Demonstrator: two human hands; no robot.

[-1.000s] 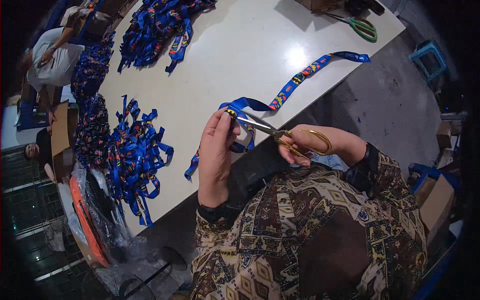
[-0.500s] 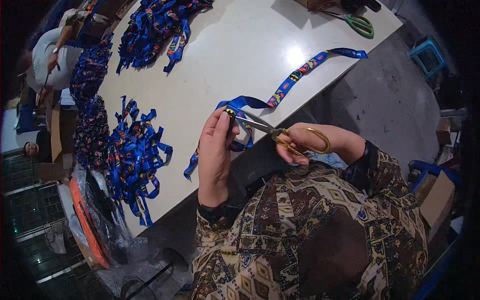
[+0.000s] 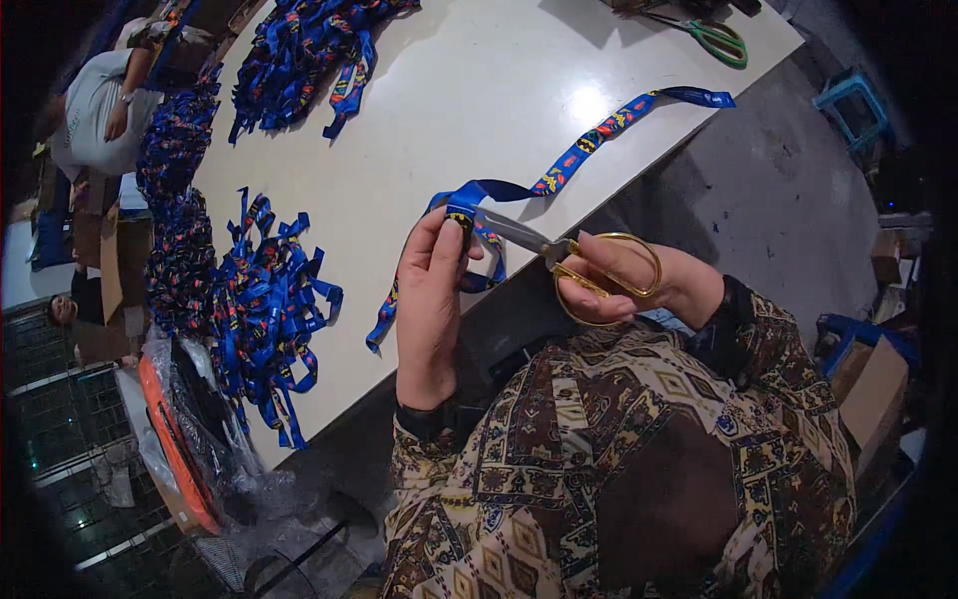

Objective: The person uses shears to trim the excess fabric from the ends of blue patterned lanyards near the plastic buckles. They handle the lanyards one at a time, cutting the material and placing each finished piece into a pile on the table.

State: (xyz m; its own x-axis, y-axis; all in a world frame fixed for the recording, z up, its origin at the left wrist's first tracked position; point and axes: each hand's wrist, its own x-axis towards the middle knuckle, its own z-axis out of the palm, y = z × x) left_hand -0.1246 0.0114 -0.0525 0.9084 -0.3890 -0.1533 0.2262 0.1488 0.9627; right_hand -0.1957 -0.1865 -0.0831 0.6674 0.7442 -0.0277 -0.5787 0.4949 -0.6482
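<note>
Between the thumb and fingers of my left hand (image 3: 431, 275) is pinched a blue printed ribbon strap (image 3: 561, 172) with yellow, red and black patterns. One length of it trails over the white table to the right; another end hangs down past my left hand. My right hand (image 3: 624, 280) has its thumb and fingers in the gold loops of a pair of scissors (image 3: 514, 232). The scissor blades point left, their tips at the strap beside my left thumb. Whether they touch the fabric I cannot tell.
Piles of similar blue straps lie on the white table (image 3: 449, 100): one pile (image 3: 269, 309) at left, another (image 3: 304, 60) at the far side. Green-handled scissors (image 3: 718, 42) rest at the far right corner. A blue stool (image 3: 853, 105) stands beyond. People are at the left.
The fingers of my right hand have shifted in the scissor loops, and the blades look a little more closed. My left hand keeps its pinch. A person at left has moved an arm.
</note>
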